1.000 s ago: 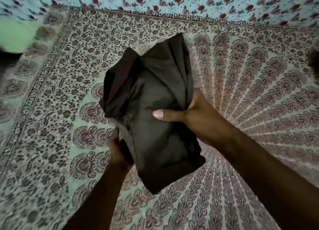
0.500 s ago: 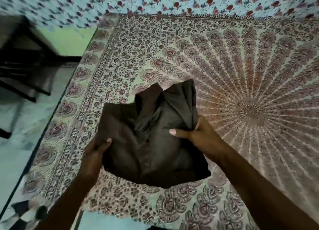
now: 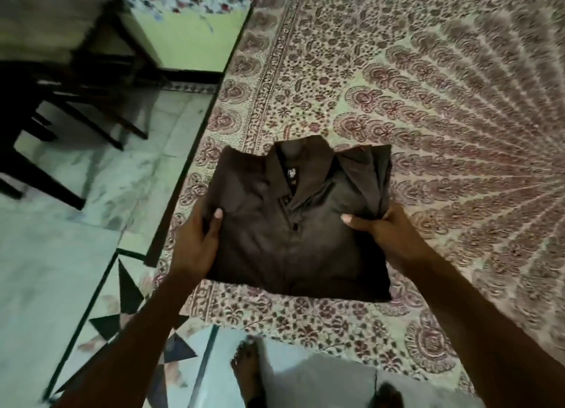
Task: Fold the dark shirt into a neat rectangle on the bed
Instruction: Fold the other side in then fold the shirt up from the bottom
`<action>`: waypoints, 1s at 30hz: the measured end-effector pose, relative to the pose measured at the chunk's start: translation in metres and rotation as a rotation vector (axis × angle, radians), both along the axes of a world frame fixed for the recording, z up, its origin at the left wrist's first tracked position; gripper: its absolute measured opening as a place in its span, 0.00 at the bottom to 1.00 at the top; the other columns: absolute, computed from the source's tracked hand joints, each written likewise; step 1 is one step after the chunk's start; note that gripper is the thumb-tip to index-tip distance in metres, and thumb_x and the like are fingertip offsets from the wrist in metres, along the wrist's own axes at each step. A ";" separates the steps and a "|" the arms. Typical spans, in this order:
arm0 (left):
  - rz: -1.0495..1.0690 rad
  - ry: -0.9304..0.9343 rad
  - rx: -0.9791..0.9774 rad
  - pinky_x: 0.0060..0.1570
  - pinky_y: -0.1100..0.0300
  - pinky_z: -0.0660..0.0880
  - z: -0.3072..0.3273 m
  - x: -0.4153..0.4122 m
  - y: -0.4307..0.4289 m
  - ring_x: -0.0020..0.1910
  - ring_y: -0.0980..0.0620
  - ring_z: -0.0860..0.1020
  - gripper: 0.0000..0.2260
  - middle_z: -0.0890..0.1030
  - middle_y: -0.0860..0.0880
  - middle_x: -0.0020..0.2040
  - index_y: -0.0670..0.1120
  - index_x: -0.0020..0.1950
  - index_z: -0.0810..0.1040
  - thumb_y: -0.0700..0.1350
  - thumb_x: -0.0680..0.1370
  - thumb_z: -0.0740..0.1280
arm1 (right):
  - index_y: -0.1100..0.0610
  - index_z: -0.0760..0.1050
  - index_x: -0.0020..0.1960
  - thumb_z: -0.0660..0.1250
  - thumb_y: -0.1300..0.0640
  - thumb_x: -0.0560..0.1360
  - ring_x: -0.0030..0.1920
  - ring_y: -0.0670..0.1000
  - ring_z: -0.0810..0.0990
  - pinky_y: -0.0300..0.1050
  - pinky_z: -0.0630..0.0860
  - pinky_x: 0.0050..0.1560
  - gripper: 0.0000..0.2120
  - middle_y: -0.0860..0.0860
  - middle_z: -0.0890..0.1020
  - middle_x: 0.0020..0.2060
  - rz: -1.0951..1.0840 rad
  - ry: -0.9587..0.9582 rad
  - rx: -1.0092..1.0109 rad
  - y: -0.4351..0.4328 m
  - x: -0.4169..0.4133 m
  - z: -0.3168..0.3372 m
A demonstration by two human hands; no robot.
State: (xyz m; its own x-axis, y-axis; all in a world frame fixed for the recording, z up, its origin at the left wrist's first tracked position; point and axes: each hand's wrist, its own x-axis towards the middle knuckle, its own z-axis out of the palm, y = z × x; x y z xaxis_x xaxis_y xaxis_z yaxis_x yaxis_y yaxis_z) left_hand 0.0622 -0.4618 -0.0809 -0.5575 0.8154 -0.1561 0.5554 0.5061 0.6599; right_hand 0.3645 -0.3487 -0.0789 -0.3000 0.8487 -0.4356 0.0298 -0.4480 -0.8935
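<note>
The dark shirt is folded into a near rectangle, collar up and buttons facing me, near the bed's front left corner. My left hand grips its left edge, thumb on top. At the right edge my right hand pinches it, thumb pressed on the front. The fabric bunches in loose pleats at the upper right. Whether the shirt rests fully on the bed or hangs just above it I cannot tell.
The bed carries a printed sheet with a radiating floral pattern. Its left edge drops to a pale tiled floor. Dark wooden furniture legs stand at the upper left. A bare foot stands on the floor below the bed's front edge.
The shirt came down from a raised, crumpled hold to a flat rectangle low over the bed. My left hand shifted to its left edge. The view swung left and down, showing the floor.
</note>
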 end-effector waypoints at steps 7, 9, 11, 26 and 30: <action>-0.195 0.142 -0.244 0.56 0.41 0.77 -0.023 -0.082 0.008 0.56 0.29 0.79 0.29 0.81 0.33 0.59 0.45 0.78 0.65 0.60 0.82 0.52 | 0.64 0.81 0.61 0.86 0.54 0.59 0.55 0.60 0.86 0.59 0.83 0.57 0.33 0.59 0.86 0.55 -0.091 -0.063 -0.131 -0.015 -0.072 -0.039; -0.233 0.131 -0.306 0.52 0.41 0.77 -0.034 -0.100 -0.004 0.53 0.29 0.80 0.31 0.82 0.34 0.56 0.46 0.75 0.66 0.63 0.79 0.48 | 0.62 0.83 0.59 0.88 0.41 0.46 0.53 0.58 0.87 0.54 0.84 0.51 0.47 0.57 0.87 0.53 -0.089 -0.112 -0.176 -0.029 -0.085 -0.057; -0.235 0.067 -0.358 0.51 0.41 0.78 -0.043 -0.110 -0.021 0.52 0.31 0.81 0.29 0.83 0.37 0.55 0.49 0.70 0.68 0.66 0.78 0.49 | 0.57 0.83 0.58 0.86 0.40 0.53 0.56 0.58 0.86 0.56 0.82 0.57 0.38 0.55 0.87 0.54 -0.128 -0.210 -0.188 -0.044 -0.088 -0.068; -0.087 -0.161 -0.410 0.50 0.57 0.72 -0.067 -0.117 -0.086 0.55 0.38 0.81 0.22 0.83 0.42 0.58 0.45 0.69 0.72 0.47 0.78 0.73 | 0.40 0.68 0.73 0.84 0.55 0.65 0.52 0.54 0.84 0.60 0.81 0.57 0.42 0.48 0.85 0.47 -0.169 -0.708 -0.188 -0.148 -0.046 -0.084; -0.123 0.026 -0.597 0.58 0.42 0.75 -0.057 -0.108 -0.070 0.61 0.34 0.78 0.25 0.80 0.41 0.63 0.50 0.70 0.67 0.53 0.77 0.72 | 0.53 0.74 0.69 0.79 0.51 0.71 0.53 0.56 0.81 0.47 0.74 0.53 0.30 0.51 0.82 0.47 -0.186 -0.823 -0.067 -0.134 -0.057 -0.073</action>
State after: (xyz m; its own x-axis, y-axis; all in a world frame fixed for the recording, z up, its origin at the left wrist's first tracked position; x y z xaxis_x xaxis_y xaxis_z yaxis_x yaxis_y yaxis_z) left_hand -0.0453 -0.5314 -0.1375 -0.4746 0.6499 -0.5937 0.6456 0.7154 0.2671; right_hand 0.3079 -0.4831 -0.1520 0.2765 0.8177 -0.5049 0.5800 -0.5609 -0.5907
